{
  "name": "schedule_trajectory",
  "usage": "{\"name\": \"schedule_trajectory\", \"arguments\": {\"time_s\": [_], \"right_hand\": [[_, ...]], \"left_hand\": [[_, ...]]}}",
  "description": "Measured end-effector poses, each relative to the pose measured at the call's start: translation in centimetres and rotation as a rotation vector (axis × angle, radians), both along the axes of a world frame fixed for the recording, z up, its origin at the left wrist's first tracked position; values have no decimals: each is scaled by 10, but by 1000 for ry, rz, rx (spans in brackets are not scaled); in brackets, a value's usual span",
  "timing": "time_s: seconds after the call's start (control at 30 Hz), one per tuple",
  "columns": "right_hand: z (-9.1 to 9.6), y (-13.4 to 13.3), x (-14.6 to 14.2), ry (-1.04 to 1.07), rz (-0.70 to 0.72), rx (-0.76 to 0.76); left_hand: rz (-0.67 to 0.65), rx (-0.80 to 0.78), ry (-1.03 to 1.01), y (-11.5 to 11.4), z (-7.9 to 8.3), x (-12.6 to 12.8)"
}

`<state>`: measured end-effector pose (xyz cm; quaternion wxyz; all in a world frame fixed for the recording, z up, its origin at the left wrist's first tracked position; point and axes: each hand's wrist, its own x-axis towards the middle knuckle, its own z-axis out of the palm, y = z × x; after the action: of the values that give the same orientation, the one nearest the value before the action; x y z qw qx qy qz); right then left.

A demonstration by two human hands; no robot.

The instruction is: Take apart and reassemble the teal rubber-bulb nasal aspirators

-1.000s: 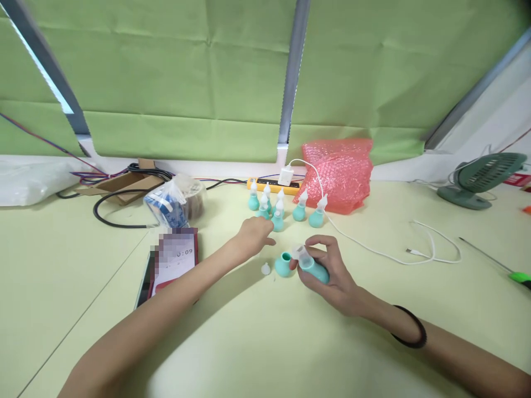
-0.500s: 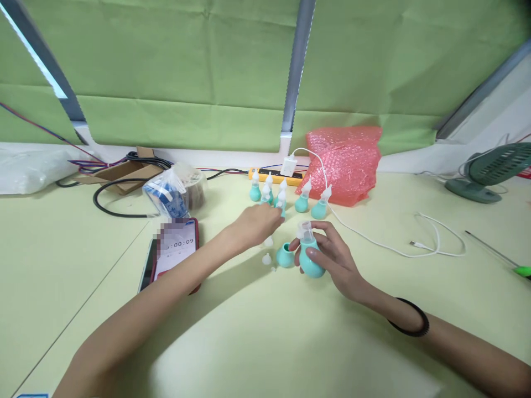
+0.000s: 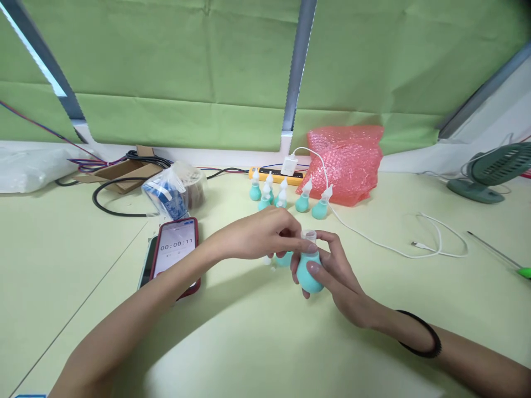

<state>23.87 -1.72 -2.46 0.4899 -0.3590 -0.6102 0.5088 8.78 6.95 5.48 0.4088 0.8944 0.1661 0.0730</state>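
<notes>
At centre left, a phone (image 3: 176, 251) lies on the table (image 3: 249, 342). Right of it, the left hand (image 3: 261, 236) has its fingers curled close together at the clear collar (image 3: 308, 236); whether they pinch a small part, I cannot tell. In the frame centre, the teal bulb (image 3: 309, 275) is held upright, wrapped by the right hand (image 3: 336, 273), thumb in front. The bulb looks soft: a too strong squeeze could tilt the collar, and a small part might slip and roll away.

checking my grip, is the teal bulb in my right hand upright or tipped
Upright: the teal bulb sits round end down in the right hand, clear collar on top.
</notes>
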Motion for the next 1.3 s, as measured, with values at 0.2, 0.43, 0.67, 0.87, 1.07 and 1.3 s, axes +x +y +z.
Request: {"name": "schedule_trajectory", "arguments": {"time_s": [0.2,0.43,0.67,0.87,1.07,1.3], "right_hand": [[-1,-1,2,54,-19,12],[5,-6,4,112,54,9],[-2,-4,5,-90,-162,174],[-8,2,2,-146,-288,278],[-2,1,3,-60,-241,178],[12,6,5,249,51,-132]], "left_hand": [[-19,-59,37,-1,6,-1],[-120,-164,32,-1,9,-2],[42,65,14,-14,10,-2],[329,317,-105,-26,5,4],[403,90,-249,-20,-2,8],[244,-340,-252,6,-8,5]]}}
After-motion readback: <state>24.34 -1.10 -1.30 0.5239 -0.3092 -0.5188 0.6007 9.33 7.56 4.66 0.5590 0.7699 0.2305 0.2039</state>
